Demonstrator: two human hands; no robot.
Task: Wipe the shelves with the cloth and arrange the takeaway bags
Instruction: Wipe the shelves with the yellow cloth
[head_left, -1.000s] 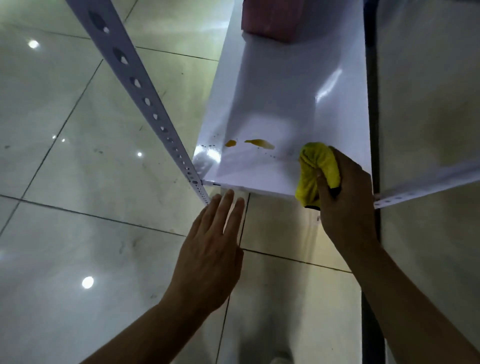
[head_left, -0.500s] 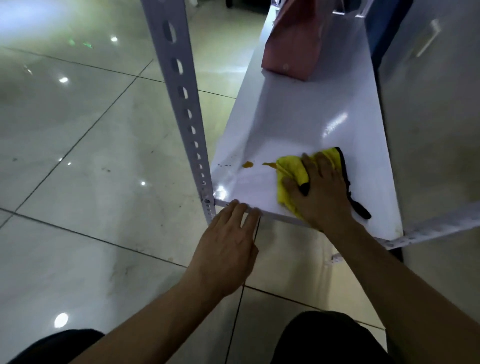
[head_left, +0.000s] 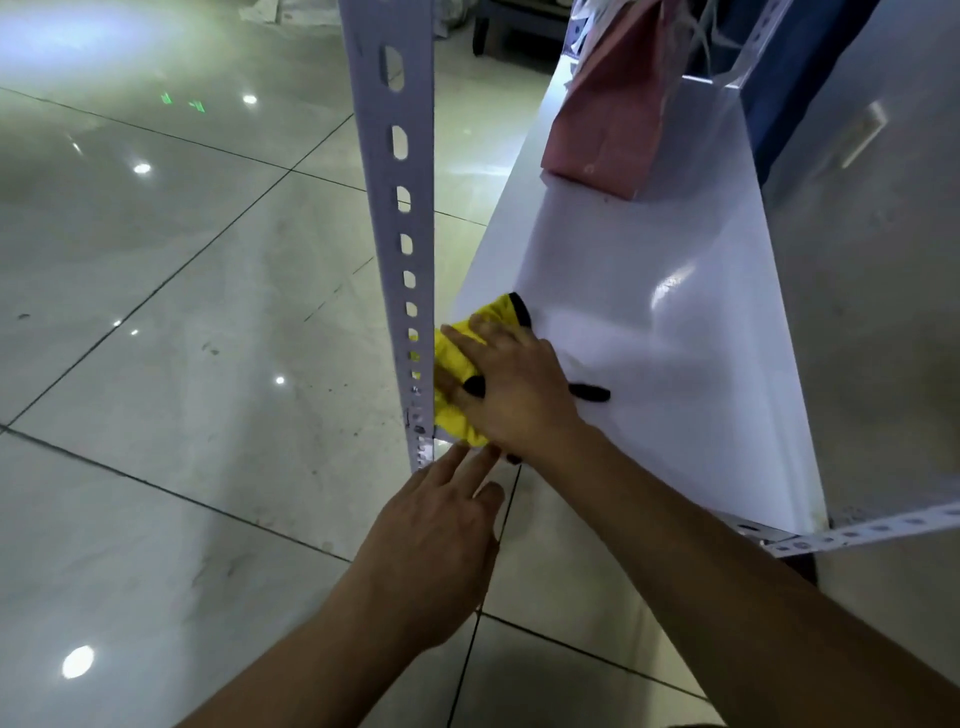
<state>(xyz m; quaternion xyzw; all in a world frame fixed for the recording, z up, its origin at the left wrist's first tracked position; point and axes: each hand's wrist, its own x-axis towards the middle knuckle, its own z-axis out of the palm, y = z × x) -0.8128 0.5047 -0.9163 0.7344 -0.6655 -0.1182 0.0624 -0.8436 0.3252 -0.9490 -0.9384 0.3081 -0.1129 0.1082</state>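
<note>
At 9 o'clock on the white shelf (head_left: 675, 322), tight against the perforated post (head_left: 400, 208), our right hand (head_left: 511, 387) presses the yellow cloth (head_left: 457, 364) flat, fingers spread over it. Our left hand (head_left: 434, 551) sits at 6 o'clock, fingers straight, tips at the shelf's front edge, holding nothing. Pink takeaway bag (head_left: 608, 124) stands at 12 o'clock, well apart. Wiping step is in hand, we judge; next move probably calls for sweeping the cloth toward 3 o'clock, bag arranging later
</note>
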